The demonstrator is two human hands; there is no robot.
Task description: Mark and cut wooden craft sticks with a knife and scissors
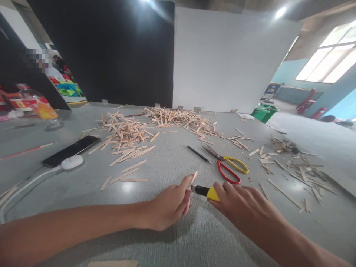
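Note:
My left hand [174, 202] pinches a small wooden craft stick [194, 177] upright between thumb and fingers, over the grey table. In my right hand [239, 200] is a yellow and black utility knife [207, 191], its tip pointing left and meeting the stick's lower part; the exact contact is too small to make out. Just beyond the hands lie a black pen [198, 154] and a pair of scissors [226, 165] with one red and one yellow handle, blades pointing away to the left.
Heaped craft sticks [178, 120] lie at the back, with more [129, 133] left of centre. Cut pieces and scraps [302, 172] cover the right side. A phone [72, 150], a white cabled device [72, 162] and a bottle [46, 107] are at left. Upright panels [222, 55] border the table's back.

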